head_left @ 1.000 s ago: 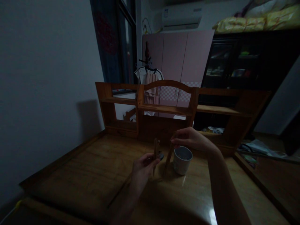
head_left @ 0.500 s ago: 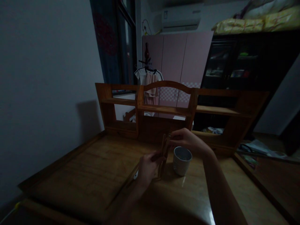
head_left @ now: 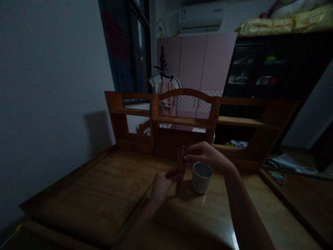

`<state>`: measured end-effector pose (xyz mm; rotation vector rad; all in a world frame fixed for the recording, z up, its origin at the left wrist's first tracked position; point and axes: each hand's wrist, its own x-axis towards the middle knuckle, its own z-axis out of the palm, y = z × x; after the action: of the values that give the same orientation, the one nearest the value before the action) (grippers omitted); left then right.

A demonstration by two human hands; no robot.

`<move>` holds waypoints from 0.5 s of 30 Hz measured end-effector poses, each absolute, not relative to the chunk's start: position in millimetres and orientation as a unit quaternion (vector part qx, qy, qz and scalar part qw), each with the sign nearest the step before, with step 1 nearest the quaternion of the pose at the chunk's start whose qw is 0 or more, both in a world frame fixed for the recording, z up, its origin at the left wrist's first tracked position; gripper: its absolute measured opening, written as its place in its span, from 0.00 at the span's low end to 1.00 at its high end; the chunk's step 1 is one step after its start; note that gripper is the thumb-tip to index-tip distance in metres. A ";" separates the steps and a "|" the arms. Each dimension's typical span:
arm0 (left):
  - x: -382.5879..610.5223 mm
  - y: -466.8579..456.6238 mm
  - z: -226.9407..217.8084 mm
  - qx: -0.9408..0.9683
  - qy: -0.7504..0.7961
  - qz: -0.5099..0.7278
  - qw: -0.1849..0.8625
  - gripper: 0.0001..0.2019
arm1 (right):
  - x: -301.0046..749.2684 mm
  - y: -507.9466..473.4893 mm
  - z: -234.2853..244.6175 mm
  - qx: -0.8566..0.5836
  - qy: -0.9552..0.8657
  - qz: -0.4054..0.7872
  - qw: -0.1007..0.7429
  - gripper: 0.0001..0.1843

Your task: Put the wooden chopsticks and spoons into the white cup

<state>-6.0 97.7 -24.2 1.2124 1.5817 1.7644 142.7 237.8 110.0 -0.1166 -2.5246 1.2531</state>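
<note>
A bundle of brown wooden sticks (head_left: pixel 180 166) stands nearly upright on the wooden desk (head_left: pixel 104 191), just left of a small pale cup (head_left: pixel 202 177). My left hand (head_left: pixel 162 184) is closed round the lower part of the sticks. My right hand (head_left: pixel 206 155) pinches their upper ends, reaching over the cup's far rim. Both forearms come in from the bottom of the dim view. The sticks' lower tips rest on the desk surface.
A wooden shelf unit (head_left: pixel 187 119) runs along the desk's back edge. A raised wooden lip (head_left: pixel 67 177) borders the desk on the left. Behind stand pink cabinets (head_left: pixel 197 69), hanging clothes (head_left: pixel 165 92) and a dark bookcase (head_left: pixel 262 69). A bare wall (head_left: pixel 47 86) lies to the left.
The sticks were held apart, some in each hand. Both hands have come together and the sticks now form one upright bundle beside the cup.
</note>
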 end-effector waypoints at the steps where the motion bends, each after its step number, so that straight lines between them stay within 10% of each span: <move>1: -6.8 98.7 -24.6 0.446 0.573 0.640 0.252 0.14 | 142.5 238.0 109.8 -0.040 -0.883 0.439 0.160 0.15; 15: -8.7 98.1 -29.8 0.477 0.580 0.609 0.256 0.15 | 132.3 233.9 106.1 -0.033 -0.877 0.438 0.194 0.15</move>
<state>-8.7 98.1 -29.8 1.2956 1.5741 1.6522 132.3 233.9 106.1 -0.0933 -2.4599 1.2292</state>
